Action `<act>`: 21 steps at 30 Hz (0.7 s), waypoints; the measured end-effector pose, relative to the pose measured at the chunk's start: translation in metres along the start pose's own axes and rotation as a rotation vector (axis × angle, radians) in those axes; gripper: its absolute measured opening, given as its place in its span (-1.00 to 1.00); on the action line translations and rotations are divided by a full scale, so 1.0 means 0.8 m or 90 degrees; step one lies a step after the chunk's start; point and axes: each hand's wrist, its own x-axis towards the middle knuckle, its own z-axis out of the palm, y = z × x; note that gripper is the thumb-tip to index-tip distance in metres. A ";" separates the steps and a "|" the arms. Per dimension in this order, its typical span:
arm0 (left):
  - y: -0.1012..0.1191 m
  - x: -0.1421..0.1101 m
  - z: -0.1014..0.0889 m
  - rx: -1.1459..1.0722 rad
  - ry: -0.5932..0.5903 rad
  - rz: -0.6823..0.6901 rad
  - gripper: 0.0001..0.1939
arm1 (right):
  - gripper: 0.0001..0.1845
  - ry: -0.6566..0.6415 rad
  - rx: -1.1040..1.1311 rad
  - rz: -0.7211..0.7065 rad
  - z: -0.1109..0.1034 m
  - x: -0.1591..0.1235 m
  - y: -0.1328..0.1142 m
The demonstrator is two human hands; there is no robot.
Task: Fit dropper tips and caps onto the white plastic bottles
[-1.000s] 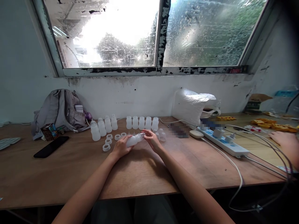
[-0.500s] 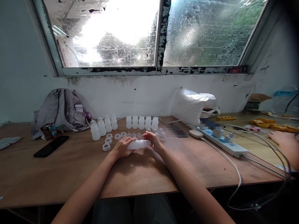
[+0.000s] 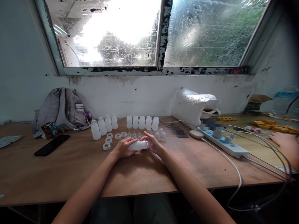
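Note:
A small translucent white bottle lies sideways between both my hands, just above the wooden table. My left hand is wrapped round its body. My right hand grips its clear cap end with curled fingers. Behind my hands stand a row of capped bottles at the left and a row of open bottles in the middle. White rings lie in front of the left row, and clear caps lie by my right hand.
A grey backpack, a small carton and a black phone sit at the left. A white sack, a power strip with cables and another person's hand are at the right.
The bottle has been lowered from a tilted hold to lying level near the table. Both hands stayed on it and my right hand shifted round the cap end.

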 end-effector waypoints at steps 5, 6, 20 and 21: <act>0.005 -0.001 -0.001 0.004 -0.018 -0.004 -0.49 | -0.51 0.016 -0.004 0.002 0.006 -0.002 0.003; 0.005 -0.001 -0.001 0.006 -0.026 -0.008 -0.49 | -0.51 0.020 -0.006 0.002 0.006 -0.002 0.004; 0.008 0.003 -0.001 0.012 -0.026 -0.044 -0.53 | -0.61 0.112 0.007 -0.112 0.004 0.008 0.011; 0.007 0.003 0.001 0.003 -0.021 -0.060 -0.53 | -0.60 0.125 -0.010 -0.130 0.003 0.009 0.011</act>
